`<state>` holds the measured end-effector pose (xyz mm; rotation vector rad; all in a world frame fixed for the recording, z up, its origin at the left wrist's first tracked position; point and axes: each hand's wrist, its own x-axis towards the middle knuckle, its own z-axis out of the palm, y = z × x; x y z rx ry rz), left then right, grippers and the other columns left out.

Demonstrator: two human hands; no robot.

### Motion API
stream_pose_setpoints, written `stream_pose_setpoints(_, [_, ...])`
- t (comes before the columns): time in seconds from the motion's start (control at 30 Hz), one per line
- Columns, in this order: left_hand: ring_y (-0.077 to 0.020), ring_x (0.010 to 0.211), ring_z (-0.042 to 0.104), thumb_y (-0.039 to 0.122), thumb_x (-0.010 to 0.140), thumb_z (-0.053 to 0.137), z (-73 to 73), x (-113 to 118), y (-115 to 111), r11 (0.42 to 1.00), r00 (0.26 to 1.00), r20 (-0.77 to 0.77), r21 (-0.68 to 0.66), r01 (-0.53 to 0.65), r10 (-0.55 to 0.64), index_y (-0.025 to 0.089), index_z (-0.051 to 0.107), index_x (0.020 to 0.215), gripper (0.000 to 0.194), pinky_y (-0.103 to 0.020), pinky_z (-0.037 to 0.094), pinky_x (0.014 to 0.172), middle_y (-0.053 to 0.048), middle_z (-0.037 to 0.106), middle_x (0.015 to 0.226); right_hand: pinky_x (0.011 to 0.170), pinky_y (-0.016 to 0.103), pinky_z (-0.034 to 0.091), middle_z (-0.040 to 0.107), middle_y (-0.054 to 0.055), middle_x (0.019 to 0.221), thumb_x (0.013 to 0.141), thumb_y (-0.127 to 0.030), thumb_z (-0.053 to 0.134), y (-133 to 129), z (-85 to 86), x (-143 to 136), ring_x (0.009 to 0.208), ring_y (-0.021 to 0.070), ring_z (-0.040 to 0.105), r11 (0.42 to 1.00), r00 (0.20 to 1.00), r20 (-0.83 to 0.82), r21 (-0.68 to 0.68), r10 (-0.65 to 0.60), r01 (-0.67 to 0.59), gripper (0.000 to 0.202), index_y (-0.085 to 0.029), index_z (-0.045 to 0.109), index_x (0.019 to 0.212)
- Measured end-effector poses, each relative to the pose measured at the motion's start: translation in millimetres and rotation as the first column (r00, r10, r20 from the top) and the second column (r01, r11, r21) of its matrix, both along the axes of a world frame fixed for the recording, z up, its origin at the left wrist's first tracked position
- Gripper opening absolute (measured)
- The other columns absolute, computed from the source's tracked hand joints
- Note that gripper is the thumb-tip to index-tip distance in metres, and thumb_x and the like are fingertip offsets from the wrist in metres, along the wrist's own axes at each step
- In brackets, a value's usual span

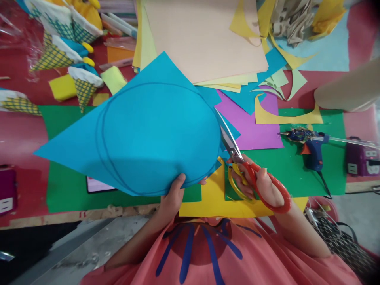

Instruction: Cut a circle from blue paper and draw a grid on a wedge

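Observation:
A large blue paper sheet [160, 130] with pencil-like curved outlines drawn on it is tilted up above the table. My left hand [174, 192] pinches its lower edge, thumb on top and the other fingers mostly hidden underneath. My right hand [265, 186] grips red-handled scissors [252, 170], thumb through the large loop. The scissors' blades are parted slightly and lie against the sheet's rounded right edge, near the drawn curve. A curved yellow piece shows by my right fingers; I cannot tell if it is paper or part of the handle.
A blue glue gun [315, 152] lies at right on green sheeting [68, 186]. Behind are a stack of pale paper [204, 39], purple paper [252, 122] and yellow offcuts [285, 114]. Small cloth cones [84, 85] and a yellow sponge-like block [63, 87] are at upper left.

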<state>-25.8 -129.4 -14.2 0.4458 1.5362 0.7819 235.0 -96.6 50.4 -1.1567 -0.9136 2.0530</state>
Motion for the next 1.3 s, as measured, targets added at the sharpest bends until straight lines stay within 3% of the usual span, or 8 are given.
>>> stream_pose_setpoints(0.17, [-0.0236, 0.112, 0.060, 0.045, 0.092, 0.058, -10.5, -2, -5, 0.999, 0.999, -0.044, 0.034, -0.015, 0.017, 0.023, 0.061, 0.119, 0.036, -0.040, 0.053, 0.092, -0.008, 0.062, 0.124, 0.036, 0.019, 0.026, 0.038, -0.004, 0.076, 0.085, -0.075, 0.038, -2, -5.8, 5, 0.046, 0.0037, 0.026, 1.000, 1.000, -0.012, -0.001, -0.004, 0.004, 0.055, -0.024, 0.047, 0.105])
stream_pose_setpoints(0.33, [-0.0212, 0.107, 0.061, 0.036, 0.094, 0.057, -27.0, 0, -14, 0.997, 0.991, -0.131, 0.079, -0.002, 0.012, 0.019, 0.058, 0.123, 0.033, -0.042, 0.054, 0.090, -0.009, 0.058, 0.126, 0.036, 0.016, 0.025, 0.038, -0.005, 0.076, 0.086, -0.074, 0.039, 0, -4.3, 4, 0.046, 0.0021, 0.024, 1.000, 1.000, -0.016, -0.009, -0.014, 0.014, 0.053, -0.024, 0.047, 0.102])
stream_pose_setpoints(0.6, [-0.0354, 0.139, 0.039, 0.039, 0.057, 0.089, -20.6, -17, -8, 0.983, 0.951, -0.293, 0.176, -0.050, 0.101, 0.026, 0.068, 0.076, 0.030, -0.045, 0.022, 0.123, -0.001, 0.072, 0.111, 0.033, 0.015, 0.024, 0.037, -0.007, 0.070, 0.081, -0.077, 0.047, 5, 3.4, 1, 0.043, 0.0015, 0.023, 0.999, 0.998, 0.067, -0.027, -0.020, 0.022, 0.059, -0.024, 0.047, 0.106])
stream_pose_setpoints(0.77, [-0.0322, 0.128, 0.054, 0.033, 0.063, 0.086, -1.2, -8, 14, 0.961, 0.991, -0.029, 0.250, -0.117, 0.129, 0.026, 0.068, 0.073, 0.021, -0.043, 0.050, 0.105, 0.000, 0.075, 0.100, 0.033, 0.016, 0.024, 0.038, -0.008, 0.064, 0.083, -0.070, 0.052, 4, 5.0, 1, 0.041, 0.0026, 0.026, 0.999, 0.997, 0.070, -0.023, -0.038, 0.040, 0.049, -0.023, 0.047, 0.098])
stream_pose_setpoints(0.9, [-0.0294, 0.100, 0.069, 0.067, 0.075, 0.065, 17.8, 8, 33, 0.941, 0.981, 0.145, 0.294, -0.166, 0.128, 0.027, 0.072, 0.086, 0.042, -0.040, 0.062, 0.071, -0.002, 0.075, 0.091, 0.032, 0.016, 0.023, 0.042, -0.007, 0.068, 0.085, -0.072, 0.046, 1, 5.5, -4, 0.038, 0.0006, 0.024, 0.997, 0.997, 0.064, -0.061, -0.052, 0.056, 0.051, -0.023, 0.046, 0.099])
stream_pose_setpoints(0.97, [-0.0266, 0.079, 0.071, 0.075, 0.071, 0.062, 26.3, 18, 39, 0.883, 0.930, 0.347, 0.393, -0.258, 0.117, 0.027, 0.073, 0.090, 0.053, -0.036, 0.059, 0.056, -0.003, 0.075, 0.082, 0.031, 0.016, 0.022, 0.043, -0.008, 0.069, 0.084, -0.074, 0.044, 0, 4.9, -7, 0.036, 0.0000, 0.024, 0.992, 0.997, 0.051, -0.104, -0.064, 0.069, 0.054, -0.023, 0.045, 0.101])
stream_pose_setpoints(1.1, [-0.0230, 0.068, 0.071, 0.076, 0.063, 0.068, 34.0, 34, 44, 0.839, 0.908, 0.418, 0.505, -0.203, -0.032, 0.019, 0.074, 0.088, 0.063, -0.031, 0.058, 0.057, -0.008, 0.076, 0.086, 0.030, 0.016, 0.023, 0.044, -0.008, 0.067, 0.087, -0.072, 0.042, -5, -0.8, -12, 0.034, 0.0004, 0.025, 0.990, 0.998, 0.003, -0.127, -0.061, 0.061, 0.052, -0.023, 0.046, 0.105])
stream_pose_setpoints(1.3, [-0.0275, 0.086, 0.072, 0.080, 0.060, 0.066, 36.0, 41, 48, 0.948, 0.871, 0.488, 0.299, -0.110, -0.053, 0.015, 0.071, 0.106, 0.080, -0.032, 0.059, 0.065, -0.017, 0.069, 0.120, 0.030, 0.016, 0.022, 0.040, -0.011, 0.055, 0.089, -0.069, 0.041, -17, -8.0, -13, 0.033, 0.0029, 0.023, 0.992, 0.997, -0.061, -0.119, -0.038, 0.031, 0.046, -0.024, 0.043, 0.095])
